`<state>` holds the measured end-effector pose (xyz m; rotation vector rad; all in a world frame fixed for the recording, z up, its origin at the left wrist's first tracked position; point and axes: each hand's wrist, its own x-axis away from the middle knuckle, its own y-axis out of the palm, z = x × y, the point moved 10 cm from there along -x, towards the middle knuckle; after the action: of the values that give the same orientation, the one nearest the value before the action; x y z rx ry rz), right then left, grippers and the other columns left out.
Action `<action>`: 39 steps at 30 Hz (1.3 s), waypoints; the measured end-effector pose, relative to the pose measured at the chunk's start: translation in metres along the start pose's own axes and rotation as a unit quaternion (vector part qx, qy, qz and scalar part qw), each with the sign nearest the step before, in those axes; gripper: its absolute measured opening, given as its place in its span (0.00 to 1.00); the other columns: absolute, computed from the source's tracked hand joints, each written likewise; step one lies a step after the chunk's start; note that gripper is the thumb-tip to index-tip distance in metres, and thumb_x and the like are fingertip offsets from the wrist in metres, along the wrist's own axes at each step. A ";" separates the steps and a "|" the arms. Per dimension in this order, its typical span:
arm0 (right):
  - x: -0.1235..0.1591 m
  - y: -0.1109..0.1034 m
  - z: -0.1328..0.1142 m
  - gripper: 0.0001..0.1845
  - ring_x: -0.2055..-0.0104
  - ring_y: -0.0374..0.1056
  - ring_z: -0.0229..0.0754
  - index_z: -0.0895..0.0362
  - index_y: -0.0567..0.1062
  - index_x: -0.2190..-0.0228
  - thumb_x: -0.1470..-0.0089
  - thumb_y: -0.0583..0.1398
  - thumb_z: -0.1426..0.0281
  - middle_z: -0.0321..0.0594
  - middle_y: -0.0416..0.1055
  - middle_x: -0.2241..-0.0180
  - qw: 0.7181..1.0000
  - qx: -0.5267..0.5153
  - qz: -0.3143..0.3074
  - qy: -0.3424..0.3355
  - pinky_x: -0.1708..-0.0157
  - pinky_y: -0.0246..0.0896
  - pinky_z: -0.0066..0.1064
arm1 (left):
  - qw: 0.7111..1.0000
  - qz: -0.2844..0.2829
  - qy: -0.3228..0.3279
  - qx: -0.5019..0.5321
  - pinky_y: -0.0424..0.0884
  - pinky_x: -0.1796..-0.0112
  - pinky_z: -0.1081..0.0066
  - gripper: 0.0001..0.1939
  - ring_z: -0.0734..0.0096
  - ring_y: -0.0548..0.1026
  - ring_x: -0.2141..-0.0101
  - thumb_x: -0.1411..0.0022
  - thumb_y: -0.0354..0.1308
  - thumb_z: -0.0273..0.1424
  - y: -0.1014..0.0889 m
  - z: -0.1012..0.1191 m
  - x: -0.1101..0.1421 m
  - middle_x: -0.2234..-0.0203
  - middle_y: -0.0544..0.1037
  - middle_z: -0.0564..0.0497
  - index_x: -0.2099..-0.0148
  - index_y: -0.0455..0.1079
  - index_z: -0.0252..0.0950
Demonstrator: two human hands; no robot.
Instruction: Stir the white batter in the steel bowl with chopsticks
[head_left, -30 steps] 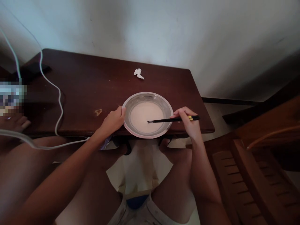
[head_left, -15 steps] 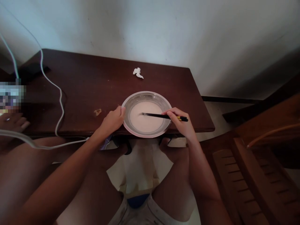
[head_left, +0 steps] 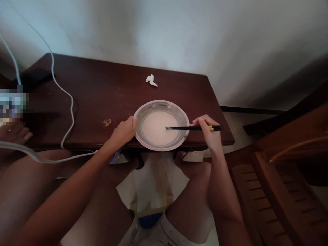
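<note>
A round metal basin [head_left: 140,139] stands at the front edge of the dark wooden table, with a milky, pale liquid [head_left: 159,123] in it. My left hand [head_left: 126,130] grips the basin's left rim, fingers closed over the edge. Beyond the right rim, my right hand [head_left: 208,128] is closed around a pair of black chopsticks [head_left: 183,128] with yellow bands near the back end. The chopsticks lie almost level across the right rim. Their pale-smeared tips are at the liquid near the middle of the basin; how deep they reach cannot be told.
Crumpled white tissue [head_left: 151,80] lies behind the basin on the table [head_left: 179,87]. A brown scrap [head_left: 107,122] is to the left. A white cable [head_left: 70,97] crosses the table's left side, near another person's hand [head_left: 15,134]. At right stands a wooden chair [head_left: 258,191].
My right hand has moved right, drawing the chopsticks with it, so their tips shifted from the left part of the liquid to its middle. My left hand stays on the rim.
</note>
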<state>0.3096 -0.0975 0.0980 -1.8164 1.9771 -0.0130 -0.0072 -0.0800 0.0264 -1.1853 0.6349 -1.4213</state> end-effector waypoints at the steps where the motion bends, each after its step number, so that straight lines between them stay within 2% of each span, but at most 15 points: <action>1: 0.001 -0.001 0.003 0.17 0.69 0.77 0.43 0.52 0.79 0.71 0.36 0.59 0.57 0.35 0.79 0.75 1.000 -0.014 -0.001 0.014 0.65 0.70 0.35 | 1.000 -0.001 -0.001 0.003 0.71 0.50 0.51 0.27 0.36 0.77 0.46 0.25 0.33 0.41 0.001 -0.001 0.000 0.49 0.80 0.28 0.46 0.70 0.35; 3: 0.003 0.010 0.004 0.16 0.68 0.78 0.43 0.52 0.80 0.70 0.36 0.59 0.57 0.35 0.80 0.74 0.998 -0.027 -0.053 0.023 0.66 0.70 0.35 | 1.000 0.001 -0.002 0.007 0.71 0.50 0.51 0.26 0.36 0.77 0.46 0.25 0.33 0.42 0.001 -0.001 0.000 0.49 0.80 0.28 0.47 0.70 0.35; 6: 0.005 0.028 -0.002 0.13 0.59 0.79 0.43 0.52 0.82 0.69 0.36 0.60 0.60 0.37 0.82 0.66 0.992 -0.007 -0.125 -0.008 0.57 0.71 0.36 | 1.000 0.004 -0.002 0.008 0.71 0.50 0.51 0.26 0.37 0.77 0.45 0.25 0.34 0.41 -0.001 -0.001 0.001 0.49 0.80 0.28 0.47 0.70 0.35; 8: 0.002 0.018 -0.002 0.13 0.59 0.78 0.43 0.52 0.82 0.69 0.36 0.61 0.61 0.37 0.82 0.65 0.996 0.009 -0.085 -0.013 0.57 0.70 0.36 | 1.000 0.004 -0.001 0.009 0.71 0.50 0.51 0.25 0.37 0.77 0.45 0.25 0.34 0.41 -0.002 0.000 0.001 0.49 0.80 0.28 0.47 0.70 0.35; 11: 0.000 -0.002 0.006 0.15 0.67 0.77 0.42 0.53 0.80 0.70 0.36 0.60 0.59 0.36 0.80 0.73 1.000 -0.010 -0.003 0.026 0.68 0.67 0.33 | 1.000 0.005 0.002 0.008 0.71 0.50 0.50 0.25 0.36 0.78 0.46 0.25 0.35 0.40 -0.001 -0.001 0.000 0.49 0.80 0.28 0.47 0.70 0.35; 13: 0.001 0.003 0.008 0.16 0.70 0.77 0.42 0.53 0.80 0.71 0.36 0.60 0.59 0.35 0.79 0.76 0.999 -0.028 -0.023 0.038 0.69 0.67 0.32 | 1.000 0.008 0.003 0.004 0.72 0.51 0.50 0.25 0.37 0.78 0.47 0.25 0.35 0.41 -0.001 -0.001 -0.001 0.50 0.81 0.29 0.47 0.71 0.35; 17: 0.003 0.031 -0.005 0.13 0.60 0.78 0.42 0.52 0.82 0.70 0.37 0.60 0.62 0.37 0.82 0.67 0.992 -0.013 -0.124 -0.008 0.57 0.70 0.35 | 1.000 0.012 0.004 -0.005 0.72 0.51 0.50 0.25 0.37 0.79 0.47 0.25 0.35 0.40 -0.002 0.001 0.000 0.50 0.81 0.29 0.47 0.71 0.35; 19: 0.001 0.025 -0.005 0.13 0.60 0.78 0.43 0.52 0.82 0.70 0.37 0.60 0.62 0.37 0.82 0.66 0.995 0.002 -0.095 -0.017 0.57 0.70 0.35 | 1.000 0.013 0.004 -0.007 0.72 0.51 0.50 0.25 0.36 0.79 0.48 0.25 0.34 0.40 -0.003 0.002 0.001 0.50 0.81 0.28 0.48 0.71 0.35; 21: -0.001 0.008 0.000 0.14 0.64 0.78 0.42 0.52 0.81 0.71 0.36 0.60 0.61 0.36 0.81 0.70 0.999 -0.007 -0.035 0.001 0.61 0.70 0.35 | 1.000 0.012 0.005 -0.007 0.72 0.51 0.50 0.25 0.36 0.79 0.48 0.25 0.34 0.40 -0.003 0.002 0.002 0.50 0.81 0.28 0.49 0.71 0.35; 23: -0.001 0.002 0.005 0.15 0.69 0.77 0.42 0.52 0.80 0.72 0.36 0.60 0.60 0.34 0.79 0.75 0.999 -0.035 -0.014 0.024 0.63 0.71 0.35 | 1.000 0.010 0.006 -0.006 0.72 0.51 0.50 0.25 0.36 0.78 0.47 0.25 0.34 0.40 -0.002 0.003 0.002 0.50 0.81 0.28 0.49 0.71 0.35; 27: 0.002 0.027 -0.002 0.13 0.63 0.79 0.42 0.51 0.81 0.70 0.37 0.61 0.62 0.35 0.82 0.70 0.994 -0.035 -0.104 0.004 0.58 0.71 0.35 | 1.000 0.008 0.003 -0.007 0.72 0.51 0.49 0.26 0.36 0.78 0.47 0.26 0.34 0.40 -0.002 0.001 0.001 0.49 0.80 0.28 0.48 0.70 0.35; 29: 0.001 0.032 -0.006 0.12 0.59 0.78 0.43 0.51 0.82 0.69 0.38 0.61 0.62 0.37 0.83 0.65 0.993 -0.003 -0.113 -0.019 0.56 0.70 0.35 | 1.000 0.006 0.002 -0.008 0.72 0.51 0.49 0.26 0.36 0.78 0.46 0.26 0.34 0.41 -0.002 0.001 0.001 0.49 0.80 0.28 0.47 0.70 0.35; 34: -0.002 -0.002 0.004 0.17 0.71 0.76 0.41 0.52 0.78 0.74 0.36 0.59 0.59 0.34 0.78 0.77 0.999 -0.027 0.028 0.002 0.64 0.69 0.35 | 1.000 0.004 0.006 -0.005 0.72 0.51 0.49 0.26 0.35 0.78 0.47 0.25 0.33 0.40 0.000 0.002 0.000 0.49 0.80 0.27 0.47 0.70 0.34; 36: -0.001 0.006 0.007 0.18 0.73 0.76 0.42 0.52 0.77 0.74 0.36 0.59 0.57 0.33 0.76 0.79 0.998 -0.052 0.001 0.022 0.66 0.70 0.35 | 1.000 0.006 0.005 -0.006 0.72 0.51 0.49 0.26 0.36 0.78 0.47 0.25 0.34 0.40 0.000 0.002 0.000 0.50 0.80 0.28 0.47 0.70 0.34; 39: 0.001 0.030 -0.001 0.16 0.64 0.79 0.43 0.52 0.80 0.72 0.37 0.60 0.59 0.36 0.81 0.71 0.995 -0.023 -0.094 -0.002 0.61 0.70 0.35 | 1.000 0.007 0.003 -0.009 0.72 0.51 0.49 0.26 0.36 0.78 0.47 0.25 0.34 0.40 -0.001 0.001 0.000 0.50 0.80 0.28 0.47 0.70 0.34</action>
<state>0.2804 -0.0951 0.0895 -2.0230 1.8111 -0.0223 -0.0067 -0.0798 0.0277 -1.1893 0.6613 -1.4100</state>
